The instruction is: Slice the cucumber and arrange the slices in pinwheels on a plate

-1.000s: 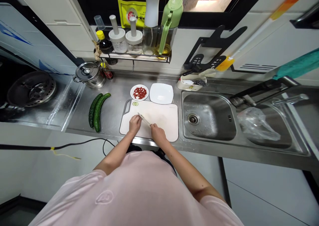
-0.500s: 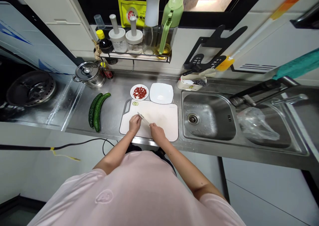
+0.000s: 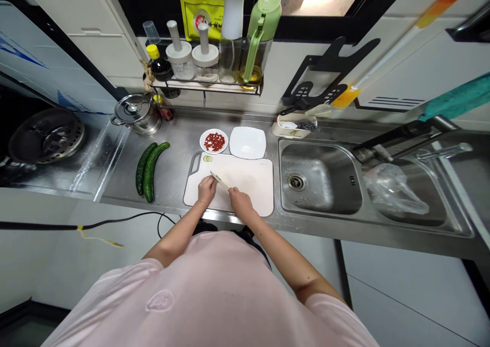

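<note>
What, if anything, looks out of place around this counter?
A crumpled clear plastic bag lies in the right basin of the steel sink, an odd spot for it. A black cable with a yellow tie also trails loose across the cabinet front below the counter.

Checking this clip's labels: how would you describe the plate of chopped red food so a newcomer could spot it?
Start at the steel sink, then go left to the white cutting board. Just behind the board is a small round plate holding chopped red pieces, unlike the larger square white plate beside it.
</note>
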The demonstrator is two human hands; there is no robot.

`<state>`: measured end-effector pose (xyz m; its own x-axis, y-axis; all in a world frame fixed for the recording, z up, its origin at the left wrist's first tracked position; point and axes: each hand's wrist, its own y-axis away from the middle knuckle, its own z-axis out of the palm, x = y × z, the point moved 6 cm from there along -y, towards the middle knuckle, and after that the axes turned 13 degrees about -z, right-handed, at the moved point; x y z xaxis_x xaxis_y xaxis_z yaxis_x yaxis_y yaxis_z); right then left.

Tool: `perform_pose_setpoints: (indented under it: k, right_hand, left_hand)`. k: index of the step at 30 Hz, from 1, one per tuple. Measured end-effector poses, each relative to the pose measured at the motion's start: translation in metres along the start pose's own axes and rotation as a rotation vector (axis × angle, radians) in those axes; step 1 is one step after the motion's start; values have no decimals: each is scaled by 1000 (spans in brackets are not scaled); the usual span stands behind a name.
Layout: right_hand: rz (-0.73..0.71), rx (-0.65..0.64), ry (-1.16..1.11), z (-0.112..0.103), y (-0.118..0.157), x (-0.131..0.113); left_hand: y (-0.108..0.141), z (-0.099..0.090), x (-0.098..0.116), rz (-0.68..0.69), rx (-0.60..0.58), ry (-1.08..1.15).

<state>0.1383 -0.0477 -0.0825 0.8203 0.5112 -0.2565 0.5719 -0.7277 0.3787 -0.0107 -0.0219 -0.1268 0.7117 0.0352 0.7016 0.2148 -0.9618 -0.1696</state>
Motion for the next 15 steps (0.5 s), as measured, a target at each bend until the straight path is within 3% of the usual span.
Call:
perform_pose_setpoints:
  k: [15]
  right_hand:
    - [-23,9,-6,-4,-13,-5]
  left_hand:
    - [0,-1,0,20,17,42]
